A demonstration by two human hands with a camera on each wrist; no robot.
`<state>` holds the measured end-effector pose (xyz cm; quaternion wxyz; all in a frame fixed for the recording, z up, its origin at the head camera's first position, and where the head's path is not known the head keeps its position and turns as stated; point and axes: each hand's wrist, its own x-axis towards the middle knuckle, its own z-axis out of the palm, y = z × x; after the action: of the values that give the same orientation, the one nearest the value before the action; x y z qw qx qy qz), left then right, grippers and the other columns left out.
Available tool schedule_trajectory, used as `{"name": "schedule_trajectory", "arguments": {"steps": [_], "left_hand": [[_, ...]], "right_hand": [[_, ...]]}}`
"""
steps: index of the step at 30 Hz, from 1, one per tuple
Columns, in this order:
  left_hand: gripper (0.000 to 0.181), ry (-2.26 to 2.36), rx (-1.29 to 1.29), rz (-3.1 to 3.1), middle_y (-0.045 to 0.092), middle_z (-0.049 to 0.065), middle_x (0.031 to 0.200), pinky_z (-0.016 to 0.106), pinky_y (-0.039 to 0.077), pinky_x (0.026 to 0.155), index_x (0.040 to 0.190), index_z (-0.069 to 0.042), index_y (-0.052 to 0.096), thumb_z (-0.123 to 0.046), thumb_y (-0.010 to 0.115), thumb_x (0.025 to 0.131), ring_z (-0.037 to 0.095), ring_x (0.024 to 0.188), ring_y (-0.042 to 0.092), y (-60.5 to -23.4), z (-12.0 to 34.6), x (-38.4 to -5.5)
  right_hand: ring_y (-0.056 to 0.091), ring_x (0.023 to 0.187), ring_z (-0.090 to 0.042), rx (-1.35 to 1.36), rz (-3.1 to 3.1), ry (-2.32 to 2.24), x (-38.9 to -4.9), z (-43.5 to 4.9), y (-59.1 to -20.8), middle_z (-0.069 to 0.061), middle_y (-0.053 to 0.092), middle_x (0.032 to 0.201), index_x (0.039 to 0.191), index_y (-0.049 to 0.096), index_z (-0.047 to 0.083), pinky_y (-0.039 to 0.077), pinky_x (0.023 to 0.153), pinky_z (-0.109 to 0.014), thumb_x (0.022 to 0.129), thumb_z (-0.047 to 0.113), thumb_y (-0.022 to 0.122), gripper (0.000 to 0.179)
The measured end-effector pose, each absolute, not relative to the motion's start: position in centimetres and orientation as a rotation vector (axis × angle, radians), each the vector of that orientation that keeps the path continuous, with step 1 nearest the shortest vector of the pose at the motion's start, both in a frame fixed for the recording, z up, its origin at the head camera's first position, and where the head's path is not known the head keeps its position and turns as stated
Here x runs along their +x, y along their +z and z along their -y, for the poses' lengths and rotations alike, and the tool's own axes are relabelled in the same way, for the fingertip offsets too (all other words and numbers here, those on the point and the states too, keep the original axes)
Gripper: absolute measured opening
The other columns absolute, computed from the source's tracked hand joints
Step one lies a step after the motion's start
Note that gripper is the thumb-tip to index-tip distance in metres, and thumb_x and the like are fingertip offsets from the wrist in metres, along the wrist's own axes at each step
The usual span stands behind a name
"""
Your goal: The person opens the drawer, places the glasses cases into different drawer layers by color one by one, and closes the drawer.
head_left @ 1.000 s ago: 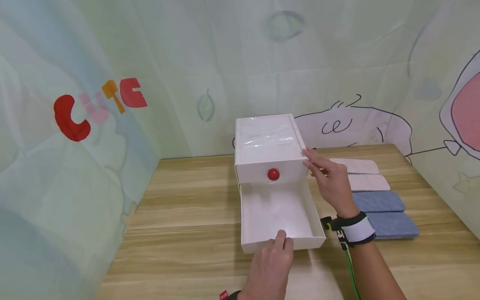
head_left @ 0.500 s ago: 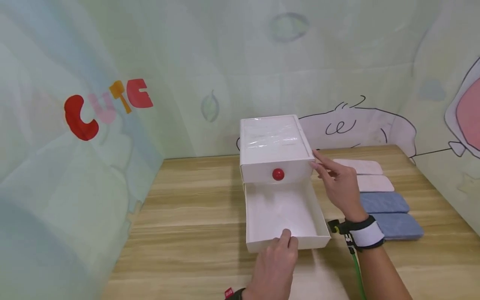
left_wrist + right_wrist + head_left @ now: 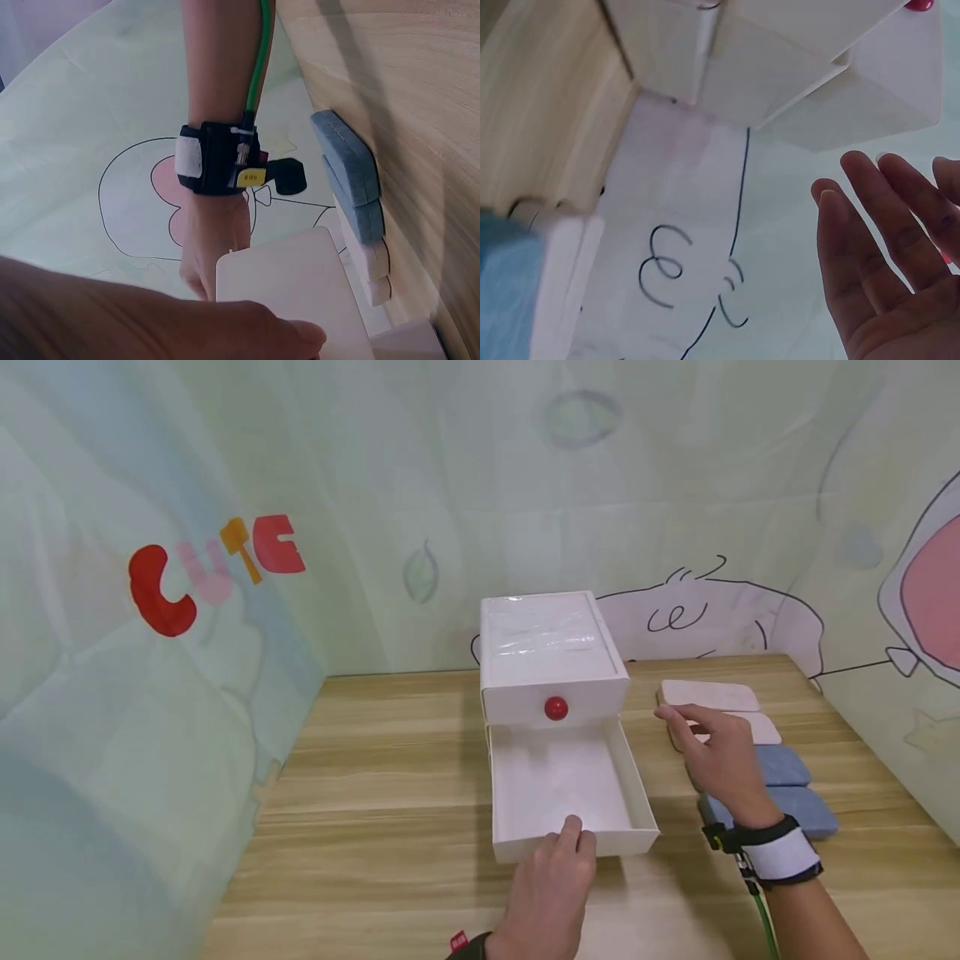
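From the head, the left hand (image 3: 546, 885) grips the front wall of a smooth white lower drawer (image 3: 641, 777), extended from a boxy cabinet (image 3: 551, 668) with a round red knob (image 3: 556, 708). The right hand (image 3: 720, 760), loosely relaxed, is near matte, round-cornered pale pink pads (image 3: 712, 696) and blue pads (image 3: 806, 810) on a wood-grain counter (image 3: 375, 793), before a printed, creased backdrop (image 3: 390, 452).

Left wrist: the thumb (image 3: 292, 337) lies across a flat white panel (image 3: 292, 277).

Right wrist: fingers (image 3: 900, 225) extend, apart from the cabinet.

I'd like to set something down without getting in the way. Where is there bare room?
The widest bare patch of table lies between the left wall hanging and the white box. The open drawer has a bare floor too. Right of the box is crowded: pale pads, blue pads, right hand. The left hand grips the drawer's front edge.
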<state>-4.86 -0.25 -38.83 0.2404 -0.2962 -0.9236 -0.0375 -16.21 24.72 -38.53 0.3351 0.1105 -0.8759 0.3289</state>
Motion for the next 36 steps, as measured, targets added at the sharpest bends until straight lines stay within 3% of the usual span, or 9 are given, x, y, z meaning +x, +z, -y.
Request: {"name": "schedule_trajectory", "arguments": {"steps": [4,7,11,19,24,29,36], "left_hand": [[0.029,-0.110,-0.810,2.531,0.054,-0.002,0.083,0.014,0.042,0.045,0.088,-0.008,0.069,0.000,0.087,0.067,0.007,0.058,0.052,-38.7,0.3,-4.8],[0.030,-0.118,-0.818,2.548,0.054,-0.002,0.084,0.014,0.041,0.044,0.089,-0.008,0.069,0.000,0.087,0.066,0.007,0.058,0.052,-38.7,0.3,-4.8],[0.031,-0.118,-0.828,2.556,0.055,-0.002,0.085,0.013,0.041,0.045,0.090,-0.008,0.070,0.000,0.087,0.065,0.006,0.058,0.052,-38.7,0.2,-4.8],[0.030,-0.116,-0.829,2.561,0.057,-0.002,0.085,0.012,0.042,0.046,0.089,-0.008,0.071,0.000,0.088,0.066,0.006,0.059,0.053,-38.7,0.2,-4.8],[0.029,-0.113,-0.827,2.548,0.057,-0.002,0.083,0.012,0.042,0.047,0.088,-0.008,0.070,0.000,0.088,0.066,0.006,0.058,0.052,-38.7,0.3,-4.9],[0.031,-0.110,-0.827,2.560,0.055,-0.002,0.083,0.012,0.042,0.048,0.088,-0.008,0.070,0.001,0.089,0.064,0.006,0.057,0.051,-38.6,0.3,-4.8],[0.032,-0.119,-0.823,2.565,0.054,-0.002,0.083,0.012,0.042,0.048,0.089,-0.007,0.070,0.001,0.089,0.064,0.007,0.058,0.052,-38.7,0.3,-4.8]], "right_hand": [[0.070,0.085,-0.009,0.263,2.344,0.803,-15.5,-26.6,-39.2,-0.015,0.079,0.098,0.104,0.078,0.002,0.047,0.070,-0.003,0.094,0.012,0.072,0.016],[0.073,0.084,-0.020,0.264,2.425,0.773,-14.8,-28.1,-39.7,-0.017,0.078,0.101,0.106,0.077,0.002,0.058,0.069,-0.023,0.096,0.017,0.071,0.019],[0.072,0.092,-0.038,0.306,2.576,0.725,-13.6,-30.3,-40.0,-0.018,0.076,0.110,0.113,0.075,0.004,0.059,0.072,-0.048,0.097,0.021,0.070,0.024],[0.059,0.112,-0.044,0.384,2.824,0.632,-11.9,-35.4,-42.3,-0.024,0.066,0.120,0.121,0.067,-0.001,0.048,0.084,-0.058,0.092,0.030,0.076,0.043],[0.057,0.111,-0.046,0.366,2.876,0.586,-11.1,-38.0,-44.2,-0.027,0.061,0.121,0.121,0.066,0.000,0.045,0.083,-0.056,0.074,0.033,0.090,0.062],[0.047,0.115,-0.054,0.309,2.997,0.593,-10.6,-39.2,-44.9,-0.035,0.049,0.130,0.129,0.059,0.001,0.041,0.087,-0.069,0.063,0.045,0.094,0.086],[0.048,0.110,-0.051,0.346,2.953,0.495,-10.6,-39.8,-45.8,-0.032,0.051,0.125,0.125,0.062,0.001,0.042,0.085,-0.067,0.055,0.040,0.098,0.087]]}}
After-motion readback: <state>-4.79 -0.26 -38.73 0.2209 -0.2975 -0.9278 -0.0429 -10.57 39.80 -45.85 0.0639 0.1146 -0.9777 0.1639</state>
